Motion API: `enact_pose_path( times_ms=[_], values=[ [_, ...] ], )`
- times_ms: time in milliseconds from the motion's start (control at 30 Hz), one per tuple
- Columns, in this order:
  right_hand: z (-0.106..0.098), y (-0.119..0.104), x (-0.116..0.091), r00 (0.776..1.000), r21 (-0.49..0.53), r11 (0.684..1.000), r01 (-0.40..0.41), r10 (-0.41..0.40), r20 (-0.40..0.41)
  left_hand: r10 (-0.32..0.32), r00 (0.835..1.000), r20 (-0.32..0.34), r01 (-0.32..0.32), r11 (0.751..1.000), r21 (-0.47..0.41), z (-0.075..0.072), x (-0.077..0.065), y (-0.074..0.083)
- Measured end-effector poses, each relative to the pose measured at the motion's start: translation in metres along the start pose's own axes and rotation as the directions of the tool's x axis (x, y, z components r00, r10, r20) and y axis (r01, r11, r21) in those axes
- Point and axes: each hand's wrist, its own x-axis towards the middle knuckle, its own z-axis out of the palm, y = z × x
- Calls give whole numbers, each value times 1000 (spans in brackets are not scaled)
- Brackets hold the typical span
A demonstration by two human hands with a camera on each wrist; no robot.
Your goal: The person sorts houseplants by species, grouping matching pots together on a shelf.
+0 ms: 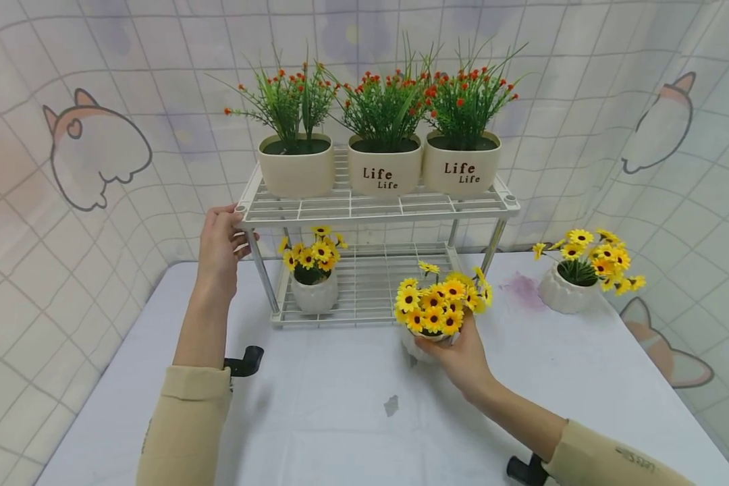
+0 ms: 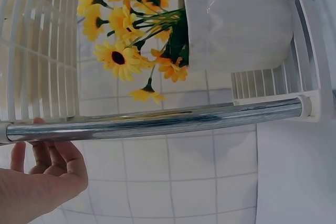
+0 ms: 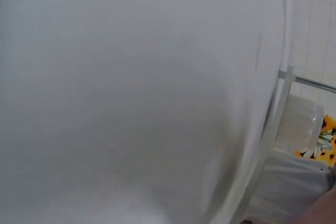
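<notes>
My left hand holds the front left corner of a white two-tier wire shelf rack. In the left wrist view, its bent fingers are at the top of the chrome post. With thumb and fingers, my right hand grips a white ribbed flowerpot of yellow daisies, before the lower shelf's right front. The right wrist view shows this pot and part of the hand at lower right. A similar daisy pot stands on the lower shelf's left end.
Three cream oval planters with red flowers, including the middle one, line the upper shelf. Another daisy pot sits on the white-covered table right of the rack. Behind hangs a checked curtain.
</notes>
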Motion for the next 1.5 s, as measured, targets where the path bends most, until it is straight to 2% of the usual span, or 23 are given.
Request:
enact_pose_path(
  times_ms=[200, 500, 600, 800, 1133, 1500],
  values=[
    [17, -2, 23, 1000, -18, 1000, 19, -19, -23, -8, 1000, 2, 8, 1000, -7, 0, 1, 0],
    [40, 3, 54, 991, -56, 992, 113, -116, -70, -11, 1000, 0, 11, 1000, -17, 0, 2, 0],
    [44, 4, 61, 991, -70, 992, 102, -108, -77, -8, 1000, -4, 7, 1000, -22, 0, 1, 0],
    [52, 7, 70, 993, -94, 994, 49, -59, -103, 0, 1000, -2, 0, 999, -32, 0, 2, 0],
    [67, 16, 74, 978, -133, 984, 115, -136, -159, -1, 1000, -2, 1, 999, -33, 1, 0, -2],
    [83, 22, 94, 964, -173, 972, 160, -191, -185, 11, 1000, -1, -12, 999, -53, 0, 1, -2]
  ],
)
